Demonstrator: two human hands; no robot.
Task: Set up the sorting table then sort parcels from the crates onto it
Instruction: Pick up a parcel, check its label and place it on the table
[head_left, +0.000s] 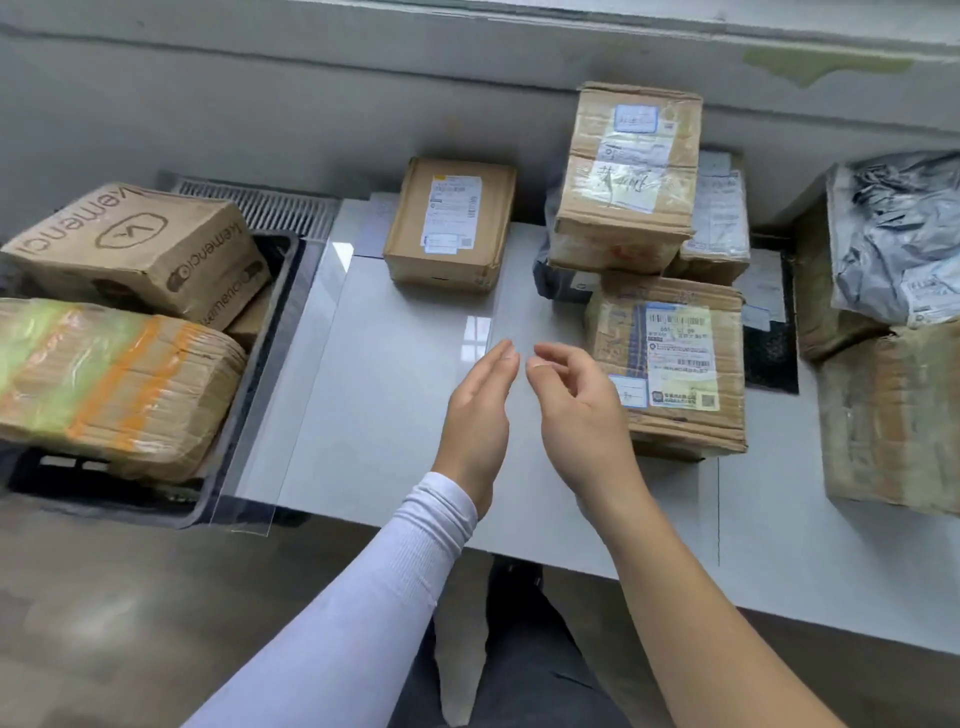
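Note:
The white sorting table (384, 395) lies in front of me with a clear plastic sheet (270, 415) over its left part. Both hands hover over its middle, holding nothing. My left hand (475, 415) has straight fingers, edge-on. My right hand (576, 410) has loosely curled fingers beside a labelled cardboard parcel (675, 364). A small labelled box (452, 223) sits at the table's back. A taller taped box (626, 176) stands on other parcels at the back right. Left of the table, a dark crate (249, 395) holds a tape-wrapped parcel (109, 384) and a printed carton (140, 249).
At the far right lie a large worn box (893, 415) and a grey plastic mailer (898, 234) on another box. A floor grille (260, 205) runs behind the crate. A grey wall base lies beyond the table. My legs show under the table's near edge.

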